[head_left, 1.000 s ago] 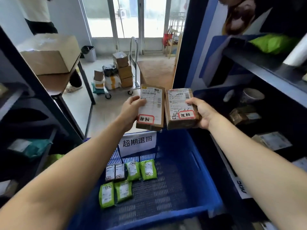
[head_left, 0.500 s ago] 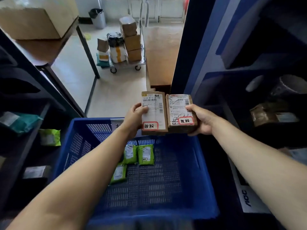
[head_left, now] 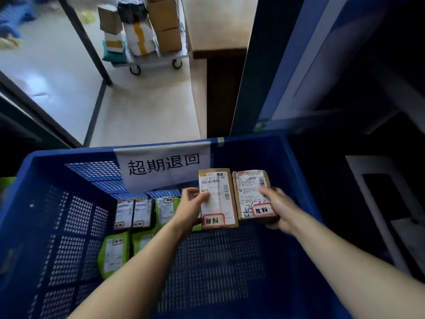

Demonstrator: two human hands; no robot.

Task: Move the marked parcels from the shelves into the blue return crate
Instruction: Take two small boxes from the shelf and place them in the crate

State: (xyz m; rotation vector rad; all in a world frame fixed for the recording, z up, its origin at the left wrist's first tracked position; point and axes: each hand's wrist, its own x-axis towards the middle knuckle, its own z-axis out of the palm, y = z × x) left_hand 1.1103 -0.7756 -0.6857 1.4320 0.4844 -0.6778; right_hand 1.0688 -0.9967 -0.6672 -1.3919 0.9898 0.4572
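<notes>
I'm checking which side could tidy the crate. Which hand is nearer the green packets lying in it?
Left. The left hand, gripping one brown parcel, sits right beside the green packets; the right hand holds the other parcel farther toward the blue crate's opposite side.

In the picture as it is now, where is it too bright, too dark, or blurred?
Head view: the floor at top left is washed out by daylight; the shelves on the right sink into near black; the cart and far corners are smeared; the parcel labels stay fairly sharp; straight edges bow from the wide lens.
</notes>
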